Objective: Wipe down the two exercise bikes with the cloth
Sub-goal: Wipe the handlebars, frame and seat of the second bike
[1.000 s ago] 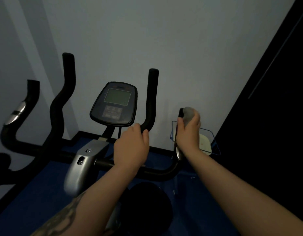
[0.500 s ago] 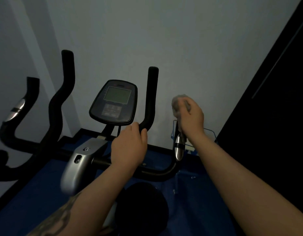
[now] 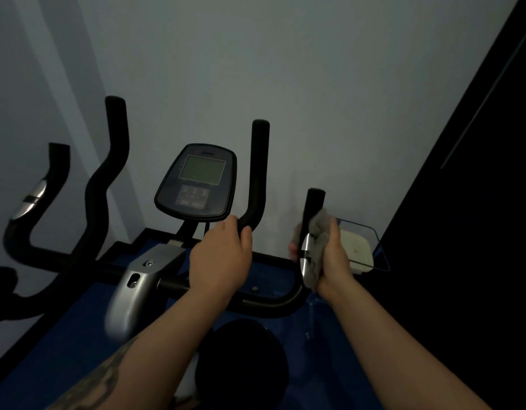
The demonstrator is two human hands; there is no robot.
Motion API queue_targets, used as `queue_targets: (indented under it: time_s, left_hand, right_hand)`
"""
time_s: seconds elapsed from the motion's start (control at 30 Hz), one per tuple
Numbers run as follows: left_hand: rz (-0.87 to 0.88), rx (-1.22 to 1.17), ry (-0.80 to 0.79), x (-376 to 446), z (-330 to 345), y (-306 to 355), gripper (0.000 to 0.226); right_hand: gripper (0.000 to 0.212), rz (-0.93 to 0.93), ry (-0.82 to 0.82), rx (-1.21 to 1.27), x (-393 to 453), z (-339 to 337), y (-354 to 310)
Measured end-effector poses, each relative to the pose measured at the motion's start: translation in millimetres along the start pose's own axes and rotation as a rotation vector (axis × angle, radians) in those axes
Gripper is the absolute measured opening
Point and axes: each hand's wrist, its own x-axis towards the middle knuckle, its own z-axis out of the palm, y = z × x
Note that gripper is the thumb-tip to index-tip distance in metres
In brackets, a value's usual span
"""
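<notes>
A black exercise bike stands in front of me, its console [image 3: 196, 180] facing me between two upright handlebars. My left hand [image 3: 220, 255] grips the base of the inner right handlebar [image 3: 259, 173]. My right hand [image 3: 329, 253] holds a grey cloth [image 3: 316, 247] wrapped round the outer right grip [image 3: 313, 208], over its silver sensor plate [image 3: 304, 255]. The black tip of that grip sticks out above the cloth. The black seat [image 3: 241, 362] is below my arms. Black handlebars [image 3: 34, 229] at the far left may belong to a second bike.
A pale wall rises close behind the bikes. A blue mat [image 3: 49, 344] covers the floor. A small clear-edged tray holding a pale block [image 3: 358, 250] sits on the floor at the right, next to a dark panel [image 3: 463, 232].
My right hand with the cloth rose to the tip of the outer grip, then slid back down onto the silver sensor plate. My left hand stayed where it was.
</notes>
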Motion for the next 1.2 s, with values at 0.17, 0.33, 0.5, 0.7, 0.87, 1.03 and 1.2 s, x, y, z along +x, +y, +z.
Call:
queue_targets:
  time_s: [0.17, 0.33, 0.5, 0.7, 0.87, 1.03, 1.2]
  left_hand:
    - [0.000, 0.011, -0.002, 1, 1, 0, 0.031]
    - [0.002, 0.014, 0.012, 1, 1, 0, 0.030]
    - [0.013, 0.027, 0.034, 0, 3, -2, 0.030]
    - [0.012, 0.044, 0.050, 0, 4, -1, 0.030]
    - [0.013, 0.051, 0.047, 1, 4, -1, 0.030]
    - [0.014, 0.058, 0.046, 1, 5, -1, 0.028]
    - [0.008, 0.060, 0.035, 1, 5, -1, 0.028]
  right_hand:
    - [0.061, 0.108, -0.075, 0.052, 19, -13, -9]
    - [0.065, 0.076, -0.214, 0.169, 29, -2, -16]
    - [0.070, 0.097, -0.213, 0.181, 27, -6, -3]
    - [0.075, -0.020, -0.165, 0.076, 43, 8, -34]
    - [0.073, -0.128, -0.087, 0.071, 28, -3, -9]
    - [0.057, -0.227, -0.102, 0.016, 37, 9, -34]
    - [0.049, -0.193, -0.090, 0.087, 20, -1, -5]
